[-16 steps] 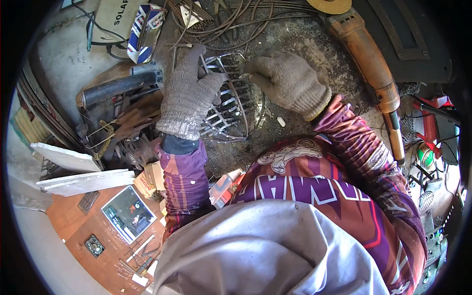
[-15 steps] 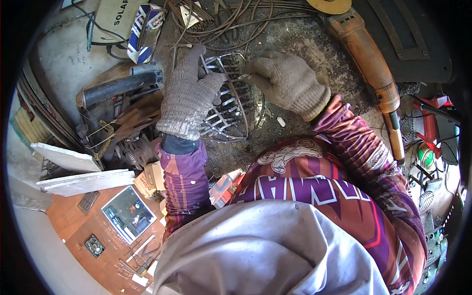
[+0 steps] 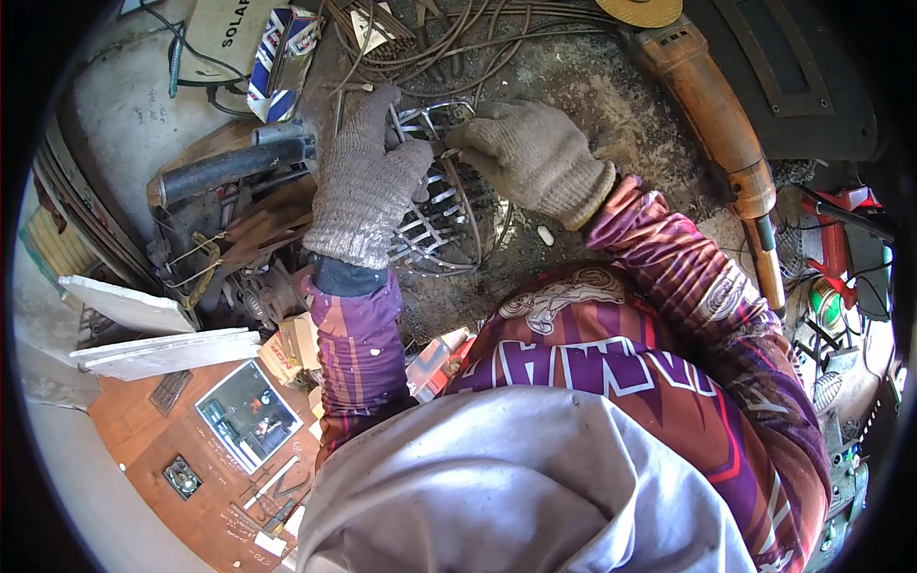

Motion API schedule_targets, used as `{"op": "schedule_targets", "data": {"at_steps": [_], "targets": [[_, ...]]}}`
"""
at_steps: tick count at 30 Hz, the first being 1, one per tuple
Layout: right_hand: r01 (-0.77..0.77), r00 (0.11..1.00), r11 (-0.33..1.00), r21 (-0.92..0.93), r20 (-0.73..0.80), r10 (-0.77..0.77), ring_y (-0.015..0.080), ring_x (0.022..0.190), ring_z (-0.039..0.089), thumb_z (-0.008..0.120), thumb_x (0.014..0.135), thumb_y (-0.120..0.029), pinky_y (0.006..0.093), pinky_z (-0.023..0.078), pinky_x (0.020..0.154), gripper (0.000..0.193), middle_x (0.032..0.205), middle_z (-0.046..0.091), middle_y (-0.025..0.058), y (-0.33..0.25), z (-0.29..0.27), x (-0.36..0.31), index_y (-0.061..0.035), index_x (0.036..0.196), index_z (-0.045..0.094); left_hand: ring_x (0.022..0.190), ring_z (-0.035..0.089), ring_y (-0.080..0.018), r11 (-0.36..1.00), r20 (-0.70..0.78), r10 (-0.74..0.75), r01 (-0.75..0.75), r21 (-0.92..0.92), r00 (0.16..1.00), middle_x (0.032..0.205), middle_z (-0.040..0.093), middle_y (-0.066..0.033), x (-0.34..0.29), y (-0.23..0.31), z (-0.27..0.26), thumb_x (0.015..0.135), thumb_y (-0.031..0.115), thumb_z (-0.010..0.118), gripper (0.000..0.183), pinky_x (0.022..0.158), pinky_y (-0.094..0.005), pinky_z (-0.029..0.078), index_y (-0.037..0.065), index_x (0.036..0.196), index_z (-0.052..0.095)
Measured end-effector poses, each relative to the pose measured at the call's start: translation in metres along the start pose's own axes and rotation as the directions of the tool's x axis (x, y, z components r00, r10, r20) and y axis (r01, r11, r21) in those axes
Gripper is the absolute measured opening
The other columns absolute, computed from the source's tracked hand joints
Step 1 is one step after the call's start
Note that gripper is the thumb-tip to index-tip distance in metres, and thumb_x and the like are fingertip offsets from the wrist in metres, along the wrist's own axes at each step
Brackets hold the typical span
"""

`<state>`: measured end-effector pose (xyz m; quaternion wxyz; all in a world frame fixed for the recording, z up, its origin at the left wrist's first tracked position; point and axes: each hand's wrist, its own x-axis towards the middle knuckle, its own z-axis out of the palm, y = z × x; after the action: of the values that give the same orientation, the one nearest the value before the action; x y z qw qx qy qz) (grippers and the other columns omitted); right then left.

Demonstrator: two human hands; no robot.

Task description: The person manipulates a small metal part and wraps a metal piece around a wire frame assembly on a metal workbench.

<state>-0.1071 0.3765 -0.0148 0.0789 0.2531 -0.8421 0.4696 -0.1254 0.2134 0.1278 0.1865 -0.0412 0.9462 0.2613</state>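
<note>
My left hand (image 3: 368,181), in a grey knitted glove, grips the left side of a metal wire rack (image 3: 444,197) with rows of short bright bars and a rounded rod frame. It holds the rack over the dark, stained work surface (image 3: 611,105). My right hand (image 3: 535,158), gloved alike, is closed in a pinch at the rack's upper right edge, close to the left fingertips. Whatever sits between its fingertips is too small and covered to make out. The gloves hide part of the rack's upper left side. A small white piece (image 3: 545,235) lies below my right hand.
An orange-brown angle grinder (image 3: 712,110) with a yellow disc lies at the right. Coiled cables (image 3: 478,43) and an opened blue-white box (image 3: 285,62) are at the far side. On the left are a black-sleeved tube (image 3: 220,177), white slabs (image 3: 167,351) and a brown board (image 3: 143,420).
My right hand has moved left, its fingertips coming onto the rack's upper right edge. My left hand and the rack have stayed almost where they were.
</note>
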Motion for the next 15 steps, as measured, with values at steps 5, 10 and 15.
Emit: {"op": "schedule_targets", "data": {"at_steps": [5, 10, 15], "targets": [[0.024, 0.992, 0.973, -0.231, 0.123, 0.004, 0.034, 0.096, 0.074, 0.065, 0.096, -0.024, 0.0461, 0.06, 0.085, 0.025, 0.098, 0.075, 0.011, -0.006, -0.01, 0.003, -0.0178, 0.116, 0.078, 0.062, 0.069, -0.0145, 1.0, 0.012, -0.014, 0.014, -0.021, 1.0, 0.086, 0.066, -0.0081, 0.002, -0.004, 0.0, 0.089, 0.009, 0.071, 0.07, 0.054, -0.03, 0.058, -0.002, 0.154, 0.047], [-0.163, 0.979, 0.97, -0.179, 0.095, 0.182, 0.0346, 0.097, 0.074, 0.067, 0.093, -0.024, 0.0466, 0.06, 0.087, 0.026, 0.1, 0.076, 0.0123, -0.006, -0.029, -0.001, -0.0156, 0.115, 0.077, 0.066, 0.067, -0.0116, 0.985, 0.007, -0.016, 0.017, -0.173, 1.0, 0.088, 0.065, -0.0079, -0.003, -0.009, -0.005, 0.088, 0.009, 0.076, 0.072, 0.055, -0.0271, 0.06, -0.004, 0.153, 0.047], [-0.221, 0.974, 0.974, -0.055, -0.06, 0.218, 0.0341, 0.101, 0.073, 0.065, 0.097, -0.029, 0.0478, 0.06, 0.088, 0.025, 0.11, 0.076, 0.0104, 0.009, -0.037, -0.015, -0.0193, 0.117, 0.076, 0.068, 0.065, -0.0102, 0.947, 0.015, -0.02, 0.024, -0.321, 1.0, 0.088, 0.062, -0.0055, -0.016, -0.006, -0.001, 0.087, 0.009, 0.079, 0.073, 0.054, -0.0263, 0.061, -0.004, 0.152, 0.048]]}}
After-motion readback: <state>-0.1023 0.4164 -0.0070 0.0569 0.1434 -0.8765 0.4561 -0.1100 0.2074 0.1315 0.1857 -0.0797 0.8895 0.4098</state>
